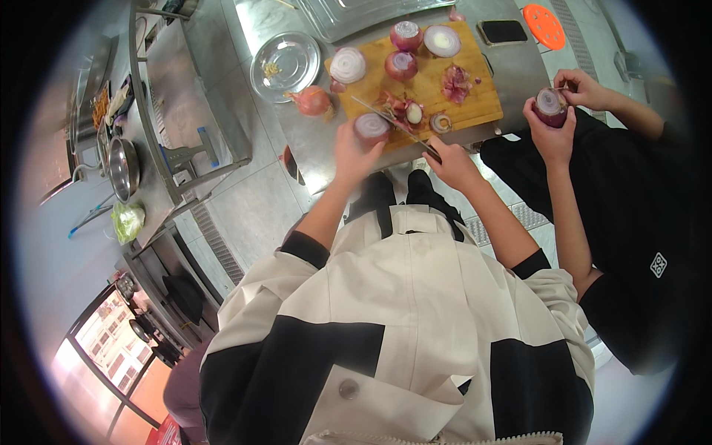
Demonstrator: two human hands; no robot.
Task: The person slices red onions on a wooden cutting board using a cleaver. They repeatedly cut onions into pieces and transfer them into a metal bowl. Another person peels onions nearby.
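My left hand holds a cut red onion, its pale ringed face turned up, at the near left edge of a wooden cutting board. In my right hand is the handle of a knife. The blade slants up and left over the board, just beside the onion. Peeled skins and a small cut end lie by the blade, and an onion slice rests to the right. Farther back on the board are several trimmed red onions and more loose skins.
At right, a co-worker's hands hold another red onion. An unpeeled onion and a metal plate with small chopped bits lie left of the board. Behind are a metal tray and a phone.
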